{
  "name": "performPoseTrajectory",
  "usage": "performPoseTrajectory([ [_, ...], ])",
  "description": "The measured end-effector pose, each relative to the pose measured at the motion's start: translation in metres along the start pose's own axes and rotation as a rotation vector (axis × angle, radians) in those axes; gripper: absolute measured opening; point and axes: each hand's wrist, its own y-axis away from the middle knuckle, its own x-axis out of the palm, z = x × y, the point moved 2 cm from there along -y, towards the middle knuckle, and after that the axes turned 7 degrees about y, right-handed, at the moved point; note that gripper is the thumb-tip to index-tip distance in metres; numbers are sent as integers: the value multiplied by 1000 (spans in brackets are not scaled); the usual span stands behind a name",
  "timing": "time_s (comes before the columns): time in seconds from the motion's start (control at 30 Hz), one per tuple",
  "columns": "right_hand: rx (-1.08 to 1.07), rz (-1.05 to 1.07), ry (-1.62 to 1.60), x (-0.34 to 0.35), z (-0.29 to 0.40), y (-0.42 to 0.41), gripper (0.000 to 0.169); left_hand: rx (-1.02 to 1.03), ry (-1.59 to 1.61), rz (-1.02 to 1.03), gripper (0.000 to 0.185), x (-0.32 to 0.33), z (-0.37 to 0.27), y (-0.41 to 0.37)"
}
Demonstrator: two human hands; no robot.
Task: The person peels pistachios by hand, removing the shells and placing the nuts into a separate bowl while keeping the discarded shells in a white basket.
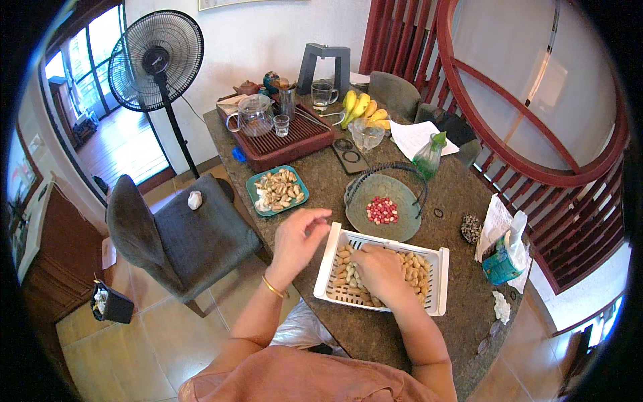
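Observation:
My right hand (379,271) reaches into a white slotted plastic basket (441,281) of unshelled peanuts (415,274). Its fingertips are down among the pods, so whether they grip one is hidden. Just off the basket's left rim, my left hand (299,246) is raised with fingers curled and apart, nothing visible in it; a gold-coloured bangle (274,287) circles that wrist. Beyond the basket, red and pale shelled peanut kernels (382,210) lie in a green dish (359,216) with a dark braided handle. A teal tray (251,187) of empty peanut shells (281,188) stands at the left table edge.
At the back, a tea tray (281,158) carries a glass teapot (254,115). Bananas (357,106) and a glass bowl (367,134) stand beside it. Tissue packaging (502,264) and eyeglasses (486,341) lie right. A chair (201,236) and standing fan (155,60) are left.

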Motion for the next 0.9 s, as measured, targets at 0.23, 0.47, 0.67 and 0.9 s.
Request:
performPoseTrajectory([
  [0.23, 32, -95, -327, -18, -2, -1, 11, -35, 112, 54, 28, 13, -25, 17],
  [0.47, 266, -138, -1436, -23, -11, -2, 16, -2, 251, 260, 30, 29, -43, 20],
  [0.67, 351, -104, -1713, -29, -1, 2, 16, 20, 188, 233, 30, 31, -44, 18],
  [0.9, 337, -111, -1712, -16, -5, 3, 15, 109, 203, 235, 35, 33, -43, 17],
])
